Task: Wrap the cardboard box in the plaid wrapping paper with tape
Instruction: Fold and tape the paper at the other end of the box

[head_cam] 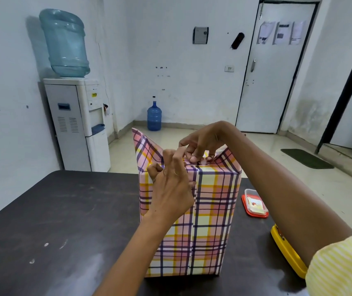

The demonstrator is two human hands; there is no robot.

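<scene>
My right hand [202, 145] reaches over the top of the parcel, fingers curled down and pinching the folded plaid wrapping paper [211, 210] at the middle of the upper end. My left hand [170, 186] sits against the top front edge, two fingers stretched up toward the fold and the others bent. Its back faces me, so I cannot tell whether it pinches the paper or only presses it.

The cardboard box stands upright on the dark table [64, 210], fully covered on the faces I can see. At the top end, two pointed paper flaps stick up, one left and one right — not yet folded down. I see no tape for certain.

The paper looks thin and glossy, so I judge it creases sharply, slips under fingertips and tears if tugged. The box seems stiff enough to press against but tall, so it could tip. I'd hold at the crease lines, bearing straight down.

A red-lidded container [255, 204] and a yellow case [286, 255] lie to the right.
</scene>
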